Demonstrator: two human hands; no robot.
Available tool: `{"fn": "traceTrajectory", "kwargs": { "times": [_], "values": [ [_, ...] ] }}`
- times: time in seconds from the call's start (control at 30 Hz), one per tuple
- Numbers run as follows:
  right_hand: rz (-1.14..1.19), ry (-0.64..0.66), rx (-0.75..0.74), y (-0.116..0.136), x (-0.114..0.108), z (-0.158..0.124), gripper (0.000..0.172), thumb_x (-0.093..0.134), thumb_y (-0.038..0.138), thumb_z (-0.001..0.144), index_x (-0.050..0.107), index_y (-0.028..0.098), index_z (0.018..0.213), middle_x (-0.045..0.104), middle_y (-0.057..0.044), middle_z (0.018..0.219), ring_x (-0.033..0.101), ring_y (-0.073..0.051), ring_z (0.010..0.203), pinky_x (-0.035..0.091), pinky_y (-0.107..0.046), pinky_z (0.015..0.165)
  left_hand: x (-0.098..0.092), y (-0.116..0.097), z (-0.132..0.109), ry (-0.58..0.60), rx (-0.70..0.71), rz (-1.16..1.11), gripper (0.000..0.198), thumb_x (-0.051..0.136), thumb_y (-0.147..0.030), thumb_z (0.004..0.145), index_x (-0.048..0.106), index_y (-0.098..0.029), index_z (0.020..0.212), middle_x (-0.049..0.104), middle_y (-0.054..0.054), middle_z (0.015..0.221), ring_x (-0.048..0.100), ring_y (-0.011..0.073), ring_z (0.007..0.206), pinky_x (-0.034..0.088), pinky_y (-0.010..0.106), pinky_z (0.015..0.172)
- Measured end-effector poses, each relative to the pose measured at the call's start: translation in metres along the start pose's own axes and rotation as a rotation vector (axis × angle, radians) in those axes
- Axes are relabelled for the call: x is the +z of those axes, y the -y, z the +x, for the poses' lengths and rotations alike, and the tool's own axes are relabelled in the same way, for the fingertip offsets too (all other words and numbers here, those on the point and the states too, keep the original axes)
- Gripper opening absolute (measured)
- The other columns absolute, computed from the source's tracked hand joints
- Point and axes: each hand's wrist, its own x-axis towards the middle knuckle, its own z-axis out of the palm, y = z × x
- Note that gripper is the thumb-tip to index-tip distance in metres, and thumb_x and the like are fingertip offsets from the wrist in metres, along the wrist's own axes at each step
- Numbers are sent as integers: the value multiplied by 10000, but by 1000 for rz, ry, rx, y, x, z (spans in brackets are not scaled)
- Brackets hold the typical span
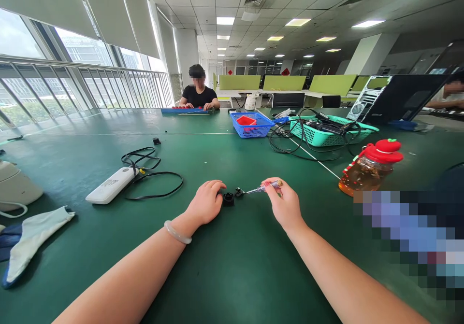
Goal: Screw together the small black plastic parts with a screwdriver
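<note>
On the green table sits a small square black part (228, 199) with a round opening on top. My left hand (206, 201), with a pale bangle at the wrist, curls its fingers against this part's left side; the fingertips are partly hidden. Between the two hands lies a smaller black piece (239, 192) with shiny metal bits. My right hand (285, 204) grips a screwdriver (261, 188) by its clear handle. The screwdriver's thin shaft points left, and its tip is at the smaller black piece.
A white power bank (110, 186) and black cable (174, 173) lie left, near a glove (38, 232). Right stands a red-lidded bottle (373, 167). Further back are a blue basket (250, 130) and a green basket (315, 138) with cables. Another person (198, 90) sits across the table.
</note>
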Motion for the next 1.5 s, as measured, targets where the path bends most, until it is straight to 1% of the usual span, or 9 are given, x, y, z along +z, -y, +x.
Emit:
{"fn": "traceTrajectory", "kwargs": {
  "times": [0.17, 0.33, 0.47, 0.63, 0.77, 0.9, 1.23, 1.37, 1.5],
  "values": [
    [11, -19, -76, 6, -2, -3, 248, 518, 422, 884, 651, 214, 862, 697, -64, 906, 638, -218, 862, 491, -317, 711, 4, -2, -4, 129, 101, -13, 445, 487, -452, 916, 508, -307, 1337, 482, 50, 1461, 343, 316, 1390, 284, 577, 1136],
    [-52, 47, -70, 8, 1, -3, 247, 531, 429, 871, 668, 223, 879, 709, -59, 934, 637, -220, 858, 483, -310, 683, 3, -1, -5, 128, 81, 18, 385, 528, -350, 890, 549, -273, 1266, 542, 58, 1395, 399, 298, 1343, 292, 565, 1129],
    [-37, 138, -114, 12, 4, -6, 228, 544, 410, 868, 675, 224, 863, 720, -48, 887, 649, -215, 839, 498, -336, 768, 2, -1, -3, 106, 74, 12, 468, 509, -225, 846, 505, -256, 1313, 575, 66, 1353, 439, 277, 1310, 307, 529, 1126],
    [66, 82, -117, 11, 2, -7, 242, 548, 428, 880, 662, 215, 861, 703, -55, 874, 650, -215, 849, 506, -352, 800, 0, -5, -6, 158, 114, 1, 549, 542, -422, 870, 436, -288, 1391, 527, 83, 1409, 397, 321, 1339, 260, 596, 1124],
    [147, 15, -118, 1, -1, -3, 251, 537, 436, 891, 633, 205, 860, 676, -54, 847, 645, -208, 823, 512, -378, 824, 1, -16, -12, 162, 87, 6, 461, 533, -451, 885, 478, -323, 1325, 522, 79, 1398, 424, 318, 1307, 231, 673, 1096],
    [132, 1, -141, -2, -2, -1, 257, 516, 438, 899, 619, 206, 861, 670, -54, 838, 641, -208, 811, 518, -379, 804, 3, -31, -18, 149, 72, 19, 341, 530, -439, 897, 530, -300, 1209, 531, 86, 1355, 441, 305, 1274, 257, 660, 1086],
    [-168, 73, -352, 17, -4, -5, 160, 491, 281, 826, 607, 236, 727, 684, -30, 745, 639, -212, 757, 499, -360, 762, 1, -43, -25, 188, 85, 94, 221, 477, -328, 923, 526, -258, 1127, 575, 96, 1233, 459, 298, 1224, 308, 653, 1044],
    [-222, 103, -413, 20, -5, -7, 153, 491, 277, 809, 604, 245, 710, 687, -27, 727, 627, -212, 731, 494, -354, 732, -6, -39, -37, 179, 85, 99, 214, 458, -327, 920, 532, -260, 1109, 583, 89, 1199, 479, 289, 1206, 308, 634, 1056],
    [-212, 123, -427, 22, -5, -7, 160, 482, 276, 810, 595, 250, 700, 686, -21, 719, 622, -208, 719, 489, -348, 725, -29, -11, -68, 184, 78, 116, 214, 448, -385, 924, 545, -275, 1080, 596, 66, 1193, 520, 257, 1175, 358, 535, 1061]
  ]
}}
